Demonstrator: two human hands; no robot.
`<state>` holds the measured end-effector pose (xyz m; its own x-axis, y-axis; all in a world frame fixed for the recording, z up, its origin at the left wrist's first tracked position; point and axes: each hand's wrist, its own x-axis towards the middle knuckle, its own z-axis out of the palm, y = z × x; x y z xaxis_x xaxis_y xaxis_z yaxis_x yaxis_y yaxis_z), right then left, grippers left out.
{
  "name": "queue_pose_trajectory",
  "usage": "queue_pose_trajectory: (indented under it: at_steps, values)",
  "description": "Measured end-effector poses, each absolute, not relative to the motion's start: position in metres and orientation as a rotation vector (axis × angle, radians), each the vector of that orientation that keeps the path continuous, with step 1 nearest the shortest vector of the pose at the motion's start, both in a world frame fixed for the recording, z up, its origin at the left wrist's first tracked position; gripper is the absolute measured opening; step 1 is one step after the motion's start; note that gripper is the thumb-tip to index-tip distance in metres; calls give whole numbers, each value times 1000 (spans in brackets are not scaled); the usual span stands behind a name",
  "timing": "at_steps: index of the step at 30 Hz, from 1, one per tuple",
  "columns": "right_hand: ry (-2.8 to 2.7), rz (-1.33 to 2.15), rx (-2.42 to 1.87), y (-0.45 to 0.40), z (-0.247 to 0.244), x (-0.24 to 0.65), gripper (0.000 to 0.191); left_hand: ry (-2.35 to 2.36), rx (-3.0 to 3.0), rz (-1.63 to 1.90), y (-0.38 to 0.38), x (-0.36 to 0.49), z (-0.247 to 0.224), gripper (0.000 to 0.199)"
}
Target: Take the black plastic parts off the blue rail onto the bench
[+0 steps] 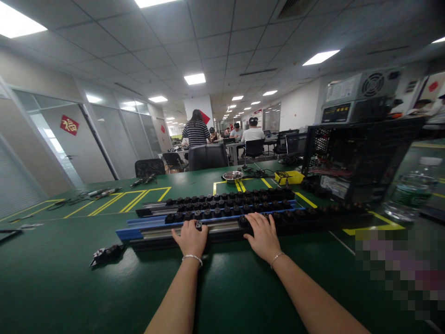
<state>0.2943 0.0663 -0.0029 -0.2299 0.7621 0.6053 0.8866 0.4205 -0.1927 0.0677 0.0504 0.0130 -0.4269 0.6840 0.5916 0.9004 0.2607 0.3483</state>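
Note:
Several metal roller tracks with rows of black wheels lie side by side on the green table; the nearest track runs under both hands. My left hand is at its left-middle part, thumb and fingers closed around a small black wheel. The little finger sticks out to the left. Over the same track rests my right hand, fingers stretched and apart, touching the black wheels near the fingertips. A blue-edged track lies just behind. What is under the right palm is hidden.
An opened computer case with power supplies on top stands right, beside a water bottle. Behind the tracks are a metal bowl and a yellow bin. A small black part lies left. People work farther back.

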Motion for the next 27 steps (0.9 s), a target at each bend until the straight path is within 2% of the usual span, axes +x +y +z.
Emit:
queue_pose_trajectory:
  at_steps: [27]
  values:
    - [-2028, -236, -1382, 66, -1, 294, 45, -2303, -1486, -933, 47, 63, 17, 33]
